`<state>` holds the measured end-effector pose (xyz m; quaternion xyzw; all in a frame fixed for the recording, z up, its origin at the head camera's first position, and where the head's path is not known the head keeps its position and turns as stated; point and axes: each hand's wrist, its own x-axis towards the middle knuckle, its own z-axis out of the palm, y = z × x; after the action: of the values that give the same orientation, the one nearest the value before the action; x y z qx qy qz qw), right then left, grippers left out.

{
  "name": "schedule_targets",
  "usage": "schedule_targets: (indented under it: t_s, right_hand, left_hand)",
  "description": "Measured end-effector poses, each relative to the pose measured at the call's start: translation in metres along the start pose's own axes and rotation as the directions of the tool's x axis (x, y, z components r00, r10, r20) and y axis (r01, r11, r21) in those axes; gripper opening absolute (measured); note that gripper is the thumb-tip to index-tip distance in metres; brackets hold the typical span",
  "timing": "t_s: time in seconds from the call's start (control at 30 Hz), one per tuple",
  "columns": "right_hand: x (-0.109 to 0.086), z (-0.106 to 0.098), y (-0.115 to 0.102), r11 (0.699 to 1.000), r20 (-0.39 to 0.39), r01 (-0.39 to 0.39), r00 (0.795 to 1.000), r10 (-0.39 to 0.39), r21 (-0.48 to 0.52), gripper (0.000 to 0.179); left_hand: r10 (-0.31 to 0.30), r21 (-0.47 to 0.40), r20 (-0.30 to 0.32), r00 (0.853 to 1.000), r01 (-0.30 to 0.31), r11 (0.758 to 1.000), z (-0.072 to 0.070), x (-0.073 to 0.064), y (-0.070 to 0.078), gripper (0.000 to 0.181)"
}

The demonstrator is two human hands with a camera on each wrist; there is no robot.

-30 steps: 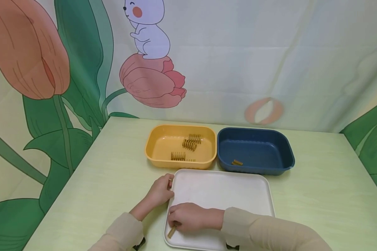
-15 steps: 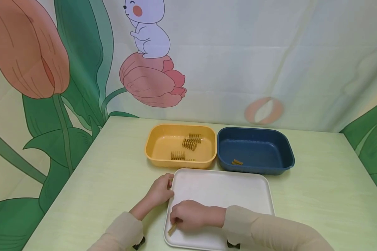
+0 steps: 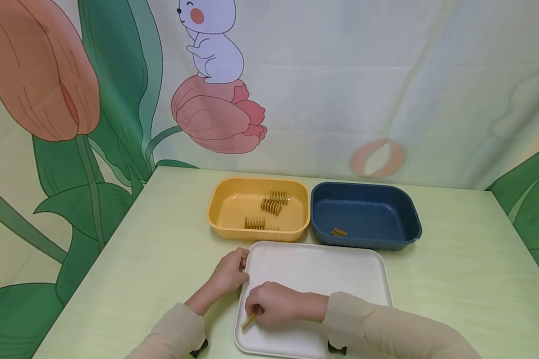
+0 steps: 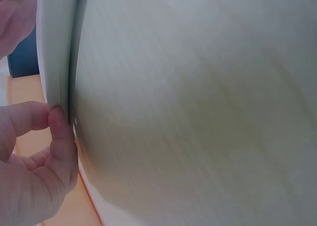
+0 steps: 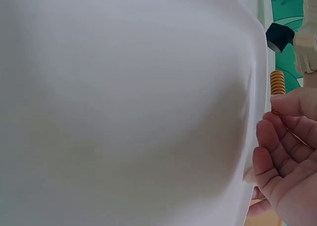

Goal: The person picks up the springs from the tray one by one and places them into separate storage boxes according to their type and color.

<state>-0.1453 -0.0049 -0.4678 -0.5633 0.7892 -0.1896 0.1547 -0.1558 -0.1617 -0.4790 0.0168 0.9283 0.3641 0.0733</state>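
A small gold coil spring [image 3: 248, 321] is pinched between the thumb and fingers of my right hand [image 3: 276, 304], over the left part of the white tray [image 3: 323, 267]. The right wrist view shows the spring [image 5: 278, 82] sticking out past the thumb, with the other fingers of the right hand [image 5: 292, 151] curled. At the tray's left edge, my left hand [image 3: 226, 273] holds the rim. Seen from the left wrist, the thumb and a finger of the left hand [image 4: 39, 156] pinch the tray rim [image 4: 55, 52].
Behind the tray stands a yellow bin [image 3: 226, 204] with several gold springs [image 3: 271, 206] in it. Beside it, on the right, a dark blue bin [image 3: 368, 212] holds one small spring [image 3: 339, 232]. The pale green table [image 3: 467, 279] ends at a printed curtain [image 3: 323, 99].
My right hand has shifted slightly away from me and to the right, the spring moving with it off the tray's near-left corner. The left hand has stayed at the tray edge.
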Motion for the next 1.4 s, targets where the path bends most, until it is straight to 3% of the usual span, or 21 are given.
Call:
schedule_targets:
  t_s: [0.47,1.4]
  right_hand:
    - [-0.004,-0.016,0.008,0.994,-0.047,-0.068,0.996,0.072,0.082,0.012]
    - [-0.017,-0.041,0.021,0.981,-0.164,-0.106,0.978,0.132,0.161,0.009]
  left_hand:
    - [0.014,-0.005,-0.012,1.000,-0.014,1.000,0.000,-0.001,0.002,0.051]
    - [0.003,0.003,-0.006,1.000,-0.003,1.000,0.002,0.001,0.001,0.051]
